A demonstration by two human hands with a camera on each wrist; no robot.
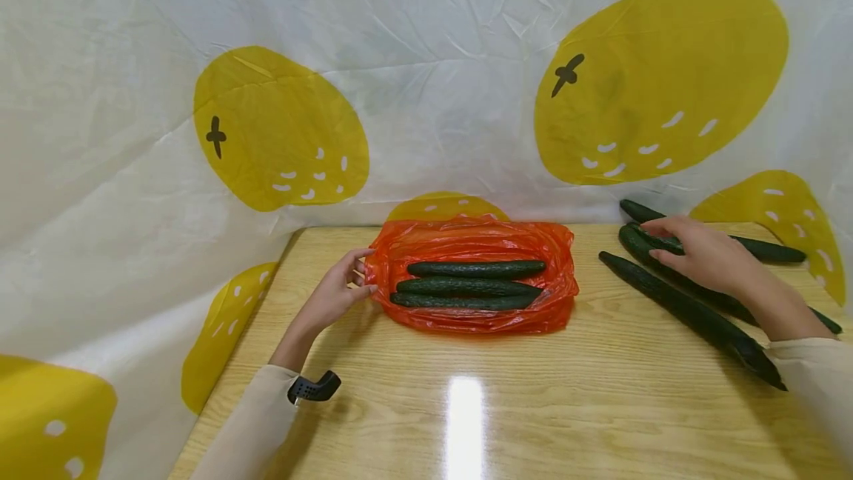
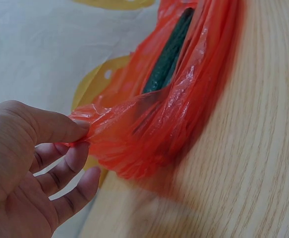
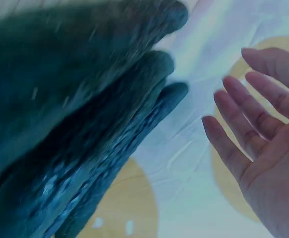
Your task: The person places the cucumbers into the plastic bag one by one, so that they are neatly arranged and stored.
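My left hand (image 1: 333,295) pinches the left end of a red plastic bag (image 1: 480,326) between thumb and forefinger; the left wrist view shows the thin film (image 2: 129,144) bunched at the fingertips. The bag lies spread on the table with its top gaping, and three dark green cucumbers (image 1: 476,269) lie side by side in it. At the right, my right hand (image 1: 713,254) hovers over several loose cucumbers (image 1: 680,306). In the right wrist view its fingers (image 3: 228,144) are spread and gently bent, holding nothing, apart from the cucumbers (image 3: 99,119).
A wooden table (image 1: 400,406) carries everything. White cloth with yellow fruit prints (image 1: 440,132) hangs behind it and along the left side. One loose cucumber (image 1: 766,249) lies farthest back, near the cloth. A black band (image 1: 313,387) is on the left wrist.
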